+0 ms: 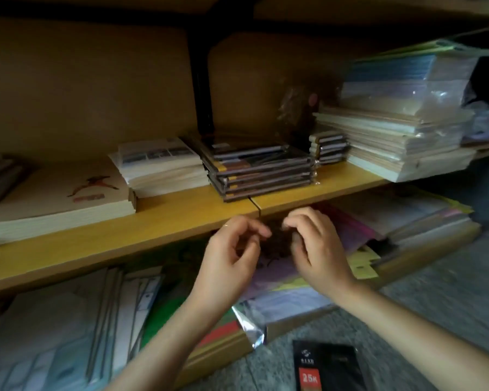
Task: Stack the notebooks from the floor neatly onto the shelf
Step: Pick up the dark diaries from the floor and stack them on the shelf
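A stack of dark-edged notebooks (259, 172) in clear wrap sits on the yellow wooden shelf (153, 224), near its front edge at the middle. Just below that edge, my left hand (232, 255) and my right hand (319, 249) hover side by side with loosely curled fingers and nothing in them. A black notebook (329, 368) with a red "25K" label lies on the grey floor at the bottom, between my forearms.
Left on the shelf lie a thick cream pad (60, 198) and a white booklet stack (161, 167). Right are a small dark stack (328, 148) and tall wrapped paper piles (401, 128). The lower level holds coloured paper packs (294, 280) and folders (68, 328).
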A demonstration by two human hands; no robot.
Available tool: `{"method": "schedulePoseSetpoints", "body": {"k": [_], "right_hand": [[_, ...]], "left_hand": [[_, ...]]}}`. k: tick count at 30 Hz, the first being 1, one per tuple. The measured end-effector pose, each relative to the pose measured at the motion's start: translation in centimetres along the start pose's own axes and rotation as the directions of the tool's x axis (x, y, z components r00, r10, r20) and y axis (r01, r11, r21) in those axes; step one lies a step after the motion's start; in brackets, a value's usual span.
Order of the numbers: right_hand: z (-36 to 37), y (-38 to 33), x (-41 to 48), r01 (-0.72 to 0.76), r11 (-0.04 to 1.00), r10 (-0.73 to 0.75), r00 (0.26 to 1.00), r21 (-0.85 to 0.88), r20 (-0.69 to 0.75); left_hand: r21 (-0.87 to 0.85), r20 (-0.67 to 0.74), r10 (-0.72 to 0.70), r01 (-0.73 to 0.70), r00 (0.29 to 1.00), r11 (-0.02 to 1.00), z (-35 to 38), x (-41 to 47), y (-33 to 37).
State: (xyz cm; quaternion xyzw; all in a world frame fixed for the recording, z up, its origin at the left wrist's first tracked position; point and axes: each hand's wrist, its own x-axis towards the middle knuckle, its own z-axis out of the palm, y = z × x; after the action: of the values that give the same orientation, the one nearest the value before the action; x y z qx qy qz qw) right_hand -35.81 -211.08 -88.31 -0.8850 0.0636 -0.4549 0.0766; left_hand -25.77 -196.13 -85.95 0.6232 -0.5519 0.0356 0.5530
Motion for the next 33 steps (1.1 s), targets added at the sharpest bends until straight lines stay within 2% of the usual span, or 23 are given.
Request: {"method": "schedulePoseSetpoints", "body": {"k": [1, 3, 5, 7, 9, 10, 11, 12, 13, 15, 17, 20, 21, 23, 27, 29, 33], "right_hand": [[0.1, 0.9, -2.7, -0.061, 0.998, 0.061, 0.996, -0.005, 0.067], [0.3, 2.9, -8.2, -0.233, 0.972, 0.229, 0.945, -0.011, 0.235], [0.5, 4.9, -13.9, -0.421, 0.903, 0.421, 0.836, -0.082, 0.351], [0.4, 6.0, -18.9, -0.612, 0.775, 0.618, 0.683, -0.157, 0.389], [-0.1, 6.4, -22.0, -0.804, 0.552, 0.795, 0.428, -0.219, 0.430], [-0.3, 6.5, -23.1, -0.866, 0.425, 0.848, 0.280, -0.262, 0.450], [-0.5, 6.6, -23.9, -0.890, 0.336, 0.864, 0.163, -0.307, 0.476], [-0.6, 6.5, -24.5, -0.896, 0.288, 0.859, 0.086, -0.338, 0.504], [-0.7, 6.5, -25.2, -0.900, 0.242, 0.853, 0.019, -0.363, 0.521], [-0.5, 6.3, -26.7, -0.921, 0.168, 0.841, -0.052, -0.351, 0.539], [-0.1, 6.3, -28.0, -0.935, 0.097, 0.850, -0.100, -0.341, 0.517], [0.7, 6.2, -29.2, -0.959, -0.127, 0.848, -0.238, -0.254, 0.474], [0.8, 6.2, -29.4, -0.958, -0.179, 0.842, -0.267, -0.225, 0.469], [1.0, 6.2, -29.6, -0.964, -0.184, 0.841, -0.254, -0.189, 0.478], [0.2, 6.1, -30.0, -0.983, -0.162, 0.808, -0.181, -0.083, 0.561], [-0.7, 5.8, -30.3, -0.973, -0.232, 0.775, -0.176, 0.014, 0.607], [-3.1, 5.8, -31.3, -0.898, -0.386, 0.677, -0.120, 0.211, 0.726]], "left_hand": [[0.148, 0.101, 0.048, -0.063, 0.994, 0.987, 1.0, -0.9, -0.8], [0.459, 0.333, 0.078, -0.234, 0.940, 0.857, 3.3, -3.0, -3.1], [0.547, 0.533, -0.125, -0.228, 0.837, 0.805, 5.7, -5.6, -5.4], [0.552, 0.627, -0.310, -0.127, 0.715, 0.824, 7.7, -8.5, -7.6], [0.555, 0.665, -0.415, -0.038, 0.621, 0.831, 9.1, -11.3, -9.3], [0.551, 0.684, -0.455, 0.004, 0.571, 0.834, 9.7, -12.5, -10.0], [0.538, 0.694, -0.487, 0.067, 0.530, 0.840, 10.3, -13.5, -10.6], [0.515, 0.701, -0.517, 0.154, 0.491, 0.843, 10.8, -14.5, -11.2], [0.480, 0.709, -0.546, 0.261, 0.446, 0.837, 11.3, -15.2, -11.6], [0.398, 0.708, -0.600, 0.492, 0.372, 0.774, 12.2, -16.4, -12.0], [0.306, 0.691, -0.652, 0.691, 0.312, 0.655, 12.9, -17.2, -12.1], [0.246, 0.636, -0.745, 0.862, 0.201, 0.443, 14.3, -17.5, -12.0], [0.229, 0.629, -0.762, 0.902, 0.151, 0.367, 14.8, -17.3, -11.8], [0.191, 0.623, -0.778, 0.950, 0.078, 0.248, 15.5, -17.0, -11.6], [0.192, 0.667, -0.745, 0.969, -0.013, 0.155, 15.4, -16.5, -11.7], [0.155, 0.673, -0.739, 0.984, -0.038, 0.091, 15.2, -16.4, -11.7], [0.041, 0.727, -0.676, 0.991, -0.118, -0.129, 15.6, -17.3, -10.9]]}}
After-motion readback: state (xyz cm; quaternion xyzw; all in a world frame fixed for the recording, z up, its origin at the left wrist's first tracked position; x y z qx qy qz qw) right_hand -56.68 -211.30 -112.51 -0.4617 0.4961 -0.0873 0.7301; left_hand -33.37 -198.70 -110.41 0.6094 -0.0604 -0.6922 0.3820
